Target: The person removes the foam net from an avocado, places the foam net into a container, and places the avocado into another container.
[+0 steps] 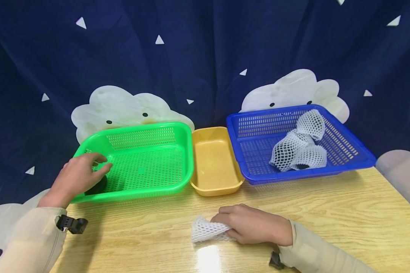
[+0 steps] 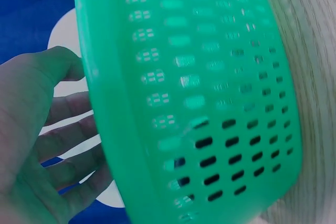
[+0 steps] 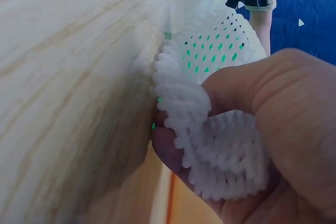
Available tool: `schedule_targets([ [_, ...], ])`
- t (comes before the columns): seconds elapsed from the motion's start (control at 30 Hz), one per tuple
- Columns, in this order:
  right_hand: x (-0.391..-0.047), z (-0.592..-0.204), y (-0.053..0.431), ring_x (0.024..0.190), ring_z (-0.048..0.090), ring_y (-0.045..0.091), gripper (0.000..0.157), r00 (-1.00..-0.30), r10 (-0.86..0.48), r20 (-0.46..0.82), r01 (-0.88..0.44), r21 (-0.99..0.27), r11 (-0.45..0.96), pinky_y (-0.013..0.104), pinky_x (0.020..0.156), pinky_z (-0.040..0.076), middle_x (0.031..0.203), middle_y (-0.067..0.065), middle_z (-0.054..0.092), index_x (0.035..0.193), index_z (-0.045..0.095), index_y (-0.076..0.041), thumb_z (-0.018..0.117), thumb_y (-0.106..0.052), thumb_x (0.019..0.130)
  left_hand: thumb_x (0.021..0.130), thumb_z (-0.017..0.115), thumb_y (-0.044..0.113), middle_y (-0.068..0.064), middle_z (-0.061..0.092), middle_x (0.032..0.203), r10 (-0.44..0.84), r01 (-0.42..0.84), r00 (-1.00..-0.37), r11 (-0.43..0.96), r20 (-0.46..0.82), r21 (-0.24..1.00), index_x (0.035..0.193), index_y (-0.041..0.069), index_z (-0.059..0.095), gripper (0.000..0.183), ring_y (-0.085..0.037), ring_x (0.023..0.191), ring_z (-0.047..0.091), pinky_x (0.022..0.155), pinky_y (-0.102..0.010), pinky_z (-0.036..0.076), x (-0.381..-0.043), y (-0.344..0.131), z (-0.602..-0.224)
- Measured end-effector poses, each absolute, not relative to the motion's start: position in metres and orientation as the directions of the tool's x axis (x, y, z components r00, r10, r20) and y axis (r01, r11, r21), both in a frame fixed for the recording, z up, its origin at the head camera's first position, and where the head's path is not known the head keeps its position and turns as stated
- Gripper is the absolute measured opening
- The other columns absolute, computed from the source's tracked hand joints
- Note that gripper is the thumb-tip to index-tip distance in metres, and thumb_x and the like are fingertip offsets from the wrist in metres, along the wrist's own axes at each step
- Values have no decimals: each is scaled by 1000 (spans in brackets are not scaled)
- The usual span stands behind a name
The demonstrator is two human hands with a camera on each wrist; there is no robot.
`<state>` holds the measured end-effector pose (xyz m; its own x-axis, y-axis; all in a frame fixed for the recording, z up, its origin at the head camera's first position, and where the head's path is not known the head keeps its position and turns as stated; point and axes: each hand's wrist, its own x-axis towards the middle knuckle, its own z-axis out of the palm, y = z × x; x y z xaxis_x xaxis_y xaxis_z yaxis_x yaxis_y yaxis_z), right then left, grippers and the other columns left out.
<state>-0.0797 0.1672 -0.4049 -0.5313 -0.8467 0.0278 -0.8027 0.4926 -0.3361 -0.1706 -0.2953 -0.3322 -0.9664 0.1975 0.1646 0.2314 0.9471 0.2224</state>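
Observation:
My right hand (image 1: 247,223) pinches a white foam net sleeve (image 1: 205,230) low over the table's front. In the right wrist view the thumb and fingers squeeze one end of the sleeve (image 3: 218,40), while its mesh mouth spreads open away from the palm. My left hand (image 1: 80,172) reaches over the left rim of the green basket (image 1: 188,163), fingers spread and slightly bent, with nothing between them. Under that hand, in the basket's near left corner, lies a dark rounded object (image 1: 100,186), partly hidden by the hand. The left wrist view shows the hand (image 2: 63,145) beside the rim.
A yellow tray (image 1: 216,189) stands between the green basket and a blue basket (image 1: 256,151). Several net-wrapped items (image 1: 292,148) lie in the blue basket, something dark showing inside one. Behind the wooden table (image 1: 140,235) hangs a dark blue curtain (image 1: 198,57) with clouds.

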Motion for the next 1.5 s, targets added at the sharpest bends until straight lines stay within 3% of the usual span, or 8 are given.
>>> schedule_targets([
  [0.23, -80, -406, 167, 104, 68, 3, 33, -527, -849, 27, -806, -333, 490, 19, 88, 59, 113, -5, 71, 125, 70, -16, 68, -6, 93, 99, 67, 31, -22, 76, 111, 223, 275, -948, 934, 228, 230, 111, 2, 75, 33, -44, 101, 71, 84, -64, 54, -166, -283, -331],
  [0.4, -80, -406, 167, 105, 67, 3, 33, -528, -849, 23, -804, -335, 491, 20, 88, 59, 114, -5, 71, 125, 70, -16, 68, -7, 93, 97, 70, 27, -19, 77, 105, 247, 325, -919, 916, 309, 235, 107, 4, 76, 26, -39, 93, 72, 76, -57, 55, -162, -275, -333],
  [0.63, -80, -406, 167, 102, 67, 2, 33, -529, -848, 27, -805, -331, 492, 19, 86, 59, 113, -5, 71, 125, 70, -16, 68, -8, 93, 97, 69, 28, -18, 76, 110, 248, 336, -913, 906, 323, 255, 108, 7, 75, 25, -35, 95, 71, 77, -56, 54, -154, -263, -334],
  [0.87, -80, -406, 166, 101, 67, 2, 34, -531, -847, 27, -803, -337, 492, 19, 87, 59, 113, -5, 71, 126, 70, -16, 68, -8, 93, 95, 71, 26, -15, 77, 108, 256, 357, -898, 900, 358, 252, 104, 11, 76, 18, -27, 81, 69, 67, -41, 51, -148, -255, -333],
  [1.03, -80, -406, 166, 103, 68, 3, 36, -534, -845, 21, -798, -342, 496, 18, 89, 58, 115, -5, 71, 128, 70, -16, 68, -8, 93, 95, 71, 26, -12, 77, 109, 258, 369, -889, 892, 379, 259, 104, 12, 76, 17, -28, 86, 72, 69, -43, 52, -144, -248, -331],
  [1.2, -80, -406, 166, 103, 67, 2, 35, -538, -843, 17, -796, -341, 500, 19, 88, 59, 114, -5, 71, 127, 70, -16, 68, -8, 93, 94, 73, 24, -11, 78, 106, 277, 400, -872, 878, 405, 263, 103, 12, 76, 16, -21, 75, 69, 65, -39, 51, -140, -240, -331],
  [1.5, -82, -407, 167, 103, 67, 3, 35, -535, -845, 20, -796, -345, 496, 19, 89, 58, 114, -4, 71, 126, 70, -15, 68, -7, 92, 92, 75, 22, -8, 78, 103, 301, 442, -845, 859, 443, 259, 101, 13, 76, 13, -19, 75, 69, 63, -36, 52, -133, -227, -330],
])
